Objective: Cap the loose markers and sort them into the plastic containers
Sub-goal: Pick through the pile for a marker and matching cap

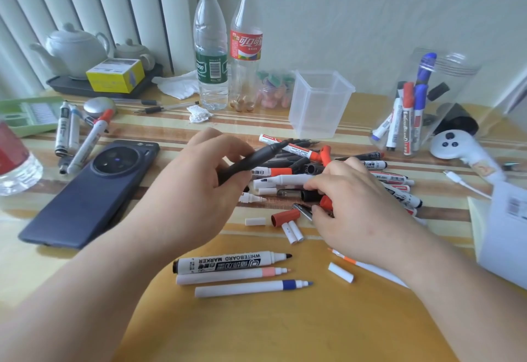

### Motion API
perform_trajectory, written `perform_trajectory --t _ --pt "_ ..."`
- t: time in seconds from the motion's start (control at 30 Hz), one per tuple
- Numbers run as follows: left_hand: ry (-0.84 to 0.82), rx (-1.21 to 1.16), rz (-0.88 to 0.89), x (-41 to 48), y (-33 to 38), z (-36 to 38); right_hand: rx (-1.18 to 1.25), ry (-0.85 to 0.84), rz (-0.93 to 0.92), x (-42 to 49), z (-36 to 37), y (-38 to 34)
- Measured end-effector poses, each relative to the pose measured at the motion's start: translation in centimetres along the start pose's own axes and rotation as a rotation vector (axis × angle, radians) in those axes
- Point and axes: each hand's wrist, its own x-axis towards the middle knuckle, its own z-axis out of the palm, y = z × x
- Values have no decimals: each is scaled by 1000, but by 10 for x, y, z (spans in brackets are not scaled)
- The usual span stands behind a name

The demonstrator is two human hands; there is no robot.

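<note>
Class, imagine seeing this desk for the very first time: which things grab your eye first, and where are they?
The two hands at the centre stand out: the left hand grips an uncapped black marker, while the right hand reaches into the heap of markers and caps. Behind them, a square container stands empty, and right of it a round container holds capped markers.

Left grip (199, 173) curled and raised, right grip (350, 204) palm down, fingers bent, forearms reaching forward

Uncapped black marker (256, 159) tilts above a messy pile of markers and loose caps (299, 180). Three more uncapped markers (228, 261) lie in front. Square container (319, 104) is empty, round jar (456, 67) holds several.
</note>
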Motion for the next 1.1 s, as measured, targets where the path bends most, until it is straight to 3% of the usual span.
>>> perform_trajectory --t 0.13,0.43,0.83,1.0,1.1 --pt "58 -49 16 -3 3 5 3 -25 -6 -1 -6 -3" --pt "1 -35 12 -5 2 11 31 -130 -20 -3 -10 -4" --pt "45 -192 27 -4 -2 12 47 -80 -97 -1 -7 1" --pt "199 -351 21 1 -9 1 78 42 -190 1 -5 11" --pt "208 -389 16 1 -7 -3 344 179 -133 -4 -11 13"
